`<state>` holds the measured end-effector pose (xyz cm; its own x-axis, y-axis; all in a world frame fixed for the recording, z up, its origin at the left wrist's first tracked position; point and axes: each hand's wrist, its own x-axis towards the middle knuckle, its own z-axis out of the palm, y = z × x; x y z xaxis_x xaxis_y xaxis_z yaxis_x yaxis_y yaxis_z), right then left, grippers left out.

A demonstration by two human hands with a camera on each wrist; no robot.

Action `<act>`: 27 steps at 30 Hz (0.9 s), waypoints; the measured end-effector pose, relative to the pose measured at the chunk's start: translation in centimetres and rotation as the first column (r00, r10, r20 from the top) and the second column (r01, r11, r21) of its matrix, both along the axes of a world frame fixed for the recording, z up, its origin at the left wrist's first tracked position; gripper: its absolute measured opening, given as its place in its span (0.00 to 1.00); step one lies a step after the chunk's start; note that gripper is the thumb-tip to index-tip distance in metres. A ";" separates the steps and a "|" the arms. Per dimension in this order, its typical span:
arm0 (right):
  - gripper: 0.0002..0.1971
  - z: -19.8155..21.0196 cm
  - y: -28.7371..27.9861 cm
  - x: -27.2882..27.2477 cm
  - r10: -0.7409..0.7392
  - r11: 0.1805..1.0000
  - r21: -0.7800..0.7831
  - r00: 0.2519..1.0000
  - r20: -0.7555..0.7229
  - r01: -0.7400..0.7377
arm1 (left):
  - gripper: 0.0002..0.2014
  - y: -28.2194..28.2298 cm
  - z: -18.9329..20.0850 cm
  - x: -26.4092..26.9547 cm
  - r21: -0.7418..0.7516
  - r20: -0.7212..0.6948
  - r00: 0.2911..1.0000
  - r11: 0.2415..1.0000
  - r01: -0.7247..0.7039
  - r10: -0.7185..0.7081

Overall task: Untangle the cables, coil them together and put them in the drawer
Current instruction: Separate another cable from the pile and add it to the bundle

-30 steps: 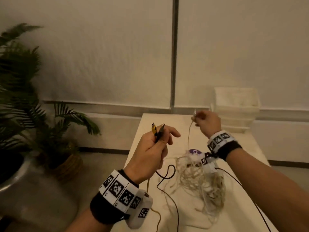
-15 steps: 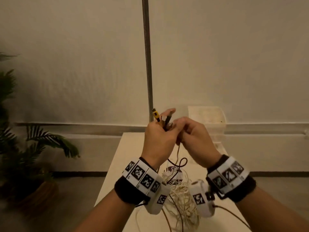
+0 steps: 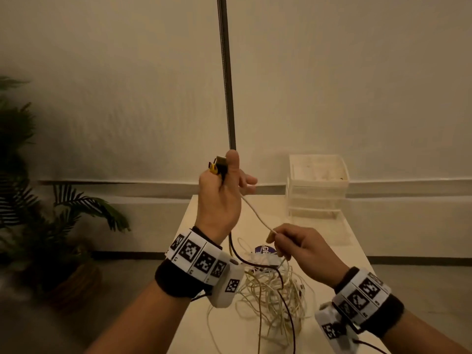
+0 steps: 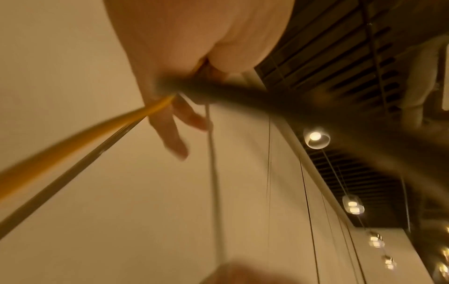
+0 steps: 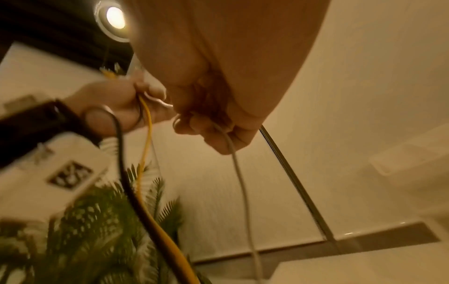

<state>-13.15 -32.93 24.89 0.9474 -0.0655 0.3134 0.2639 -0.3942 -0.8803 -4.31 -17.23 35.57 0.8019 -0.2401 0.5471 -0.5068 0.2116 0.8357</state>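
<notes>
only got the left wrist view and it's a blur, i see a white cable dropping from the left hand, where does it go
observer: Down to the right hand, which pinches the white cable lower than the left hand.
operator: is the rest sorted yet
observer: No, a tangle of pale cables lies on the table below both hands.
operator: and the drawer
observer: The drawers stand at the table's far end, to the right of the left hand; neither hand touches them.
</notes>
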 end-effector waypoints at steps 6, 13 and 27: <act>0.16 -3.6 -2.0 0.4 0.062 0.981 -0.168 0.974 -0.217 -0.100 | 0.22 1.3 -0.3 1.2 0.095 0.022 0.999 0.995 0.024 -0.026; 0.16 2.0 -1.6 1.2 -0.039 0.994 -0.103 0.999 -0.010 0.038 | 0.15 0.2 -4.2 -1.0 0.777 -0.001 0.961 0.604 0.176 -0.278; 0.16 -3.2 -0.8 1.9 0.017 1.000 -0.009 0.990 -0.141 -0.019 | 0.15 1.1 -2.2 3.5 0.258 -0.068 0.980 0.952 -0.164 0.187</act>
